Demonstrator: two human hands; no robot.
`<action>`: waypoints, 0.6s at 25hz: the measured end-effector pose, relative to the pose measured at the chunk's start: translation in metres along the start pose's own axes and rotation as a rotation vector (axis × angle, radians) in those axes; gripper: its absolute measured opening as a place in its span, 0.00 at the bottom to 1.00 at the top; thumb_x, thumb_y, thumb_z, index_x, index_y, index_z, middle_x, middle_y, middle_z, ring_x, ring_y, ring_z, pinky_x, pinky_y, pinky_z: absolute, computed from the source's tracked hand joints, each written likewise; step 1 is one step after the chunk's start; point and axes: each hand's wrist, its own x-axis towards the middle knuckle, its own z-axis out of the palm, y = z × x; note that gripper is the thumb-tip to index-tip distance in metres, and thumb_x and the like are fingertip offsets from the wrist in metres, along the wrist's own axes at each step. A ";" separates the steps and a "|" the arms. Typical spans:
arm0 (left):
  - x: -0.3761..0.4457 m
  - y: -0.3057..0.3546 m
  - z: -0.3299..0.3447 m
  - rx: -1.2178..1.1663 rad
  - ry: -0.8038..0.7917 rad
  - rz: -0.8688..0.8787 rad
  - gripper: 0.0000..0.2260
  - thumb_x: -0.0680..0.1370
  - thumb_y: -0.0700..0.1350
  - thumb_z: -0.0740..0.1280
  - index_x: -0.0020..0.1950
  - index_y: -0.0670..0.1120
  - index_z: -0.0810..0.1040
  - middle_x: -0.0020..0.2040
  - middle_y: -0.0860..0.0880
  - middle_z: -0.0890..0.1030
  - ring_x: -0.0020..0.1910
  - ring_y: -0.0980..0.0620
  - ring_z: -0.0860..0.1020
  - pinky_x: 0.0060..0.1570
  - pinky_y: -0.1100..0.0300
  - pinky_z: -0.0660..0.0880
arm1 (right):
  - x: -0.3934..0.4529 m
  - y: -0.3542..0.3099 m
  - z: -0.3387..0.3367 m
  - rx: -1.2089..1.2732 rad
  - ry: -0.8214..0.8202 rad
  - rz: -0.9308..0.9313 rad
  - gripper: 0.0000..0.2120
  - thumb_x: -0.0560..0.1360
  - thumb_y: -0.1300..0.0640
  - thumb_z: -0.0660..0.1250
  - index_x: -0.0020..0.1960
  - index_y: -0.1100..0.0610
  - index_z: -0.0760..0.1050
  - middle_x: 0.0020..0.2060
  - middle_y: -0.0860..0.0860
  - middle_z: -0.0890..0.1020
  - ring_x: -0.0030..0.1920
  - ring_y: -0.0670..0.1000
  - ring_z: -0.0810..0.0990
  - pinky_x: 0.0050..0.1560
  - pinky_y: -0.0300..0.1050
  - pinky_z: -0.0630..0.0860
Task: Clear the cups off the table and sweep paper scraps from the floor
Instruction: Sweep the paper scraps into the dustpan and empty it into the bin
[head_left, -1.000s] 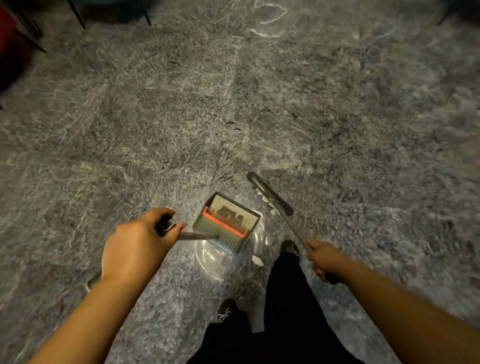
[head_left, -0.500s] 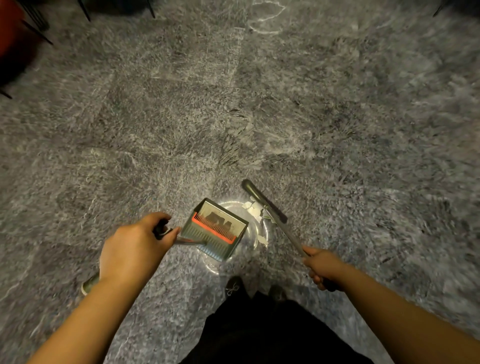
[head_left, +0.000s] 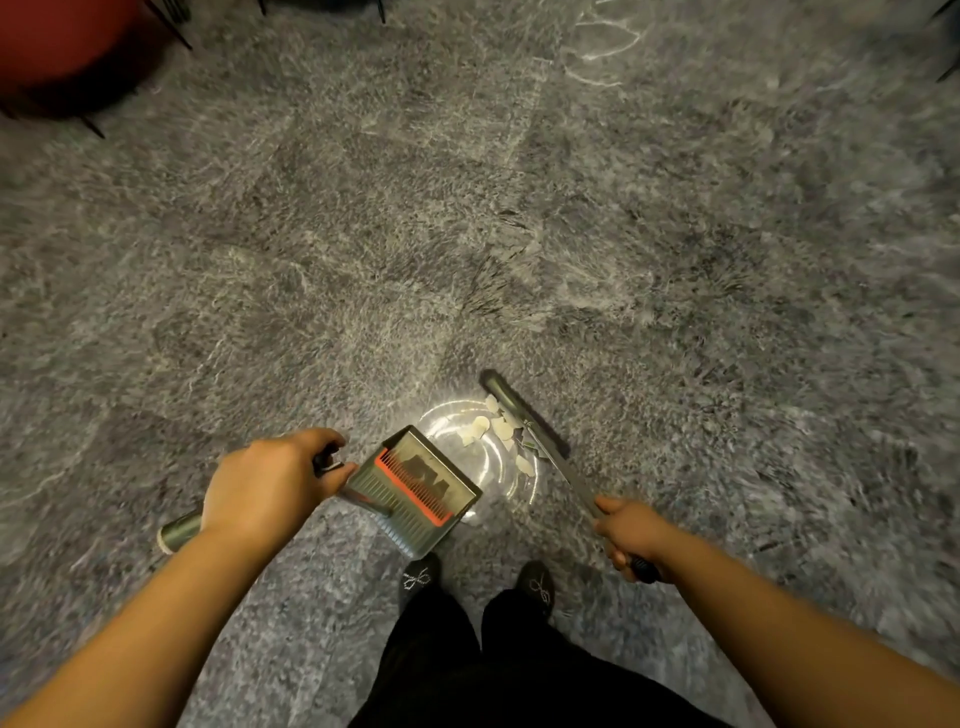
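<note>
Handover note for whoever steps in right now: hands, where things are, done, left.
Left hand grips the dustpan handle; the dustpan sits tilted just ahead of the shoes.
Right hand grips the broom handle; the broom head rests on the carpet.
Paper scraps lie gathered against the broom head, between it and the pan, still on the floor.
Done: scraps bunched into one pile.
Left: sweep them into the pan. No table or cups in view, so that part cannot be judged.

Grey dustpan (head_left: 415, 493) with red comb; pale, seemingly white scraps (head_left: 488, 426).
</note>
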 end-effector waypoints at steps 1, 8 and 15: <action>0.000 -0.003 0.004 0.000 -0.015 -0.001 0.16 0.71 0.59 0.73 0.56 0.56 0.81 0.42 0.52 0.85 0.40 0.46 0.83 0.28 0.62 0.65 | 0.000 0.001 0.004 0.007 0.003 0.005 0.22 0.82 0.64 0.53 0.75 0.54 0.61 0.26 0.54 0.67 0.23 0.49 0.63 0.23 0.40 0.63; 0.031 -0.024 0.016 -0.017 -0.036 0.083 0.18 0.72 0.62 0.70 0.58 0.54 0.81 0.44 0.51 0.85 0.42 0.46 0.83 0.30 0.62 0.69 | 0.013 -0.003 0.036 0.121 0.021 0.035 0.23 0.82 0.64 0.53 0.75 0.51 0.60 0.24 0.53 0.66 0.22 0.48 0.64 0.23 0.38 0.63; 0.072 -0.025 0.014 0.011 -0.111 0.238 0.20 0.74 0.63 0.67 0.61 0.56 0.78 0.48 0.52 0.85 0.43 0.48 0.82 0.30 0.63 0.72 | 0.012 0.006 0.101 0.193 -0.009 0.030 0.25 0.83 0.62 0.53 0.77 0.48 0.56 0.23 0.53 0.66 0.20 0.49 0.63 0.22 0.37 0.62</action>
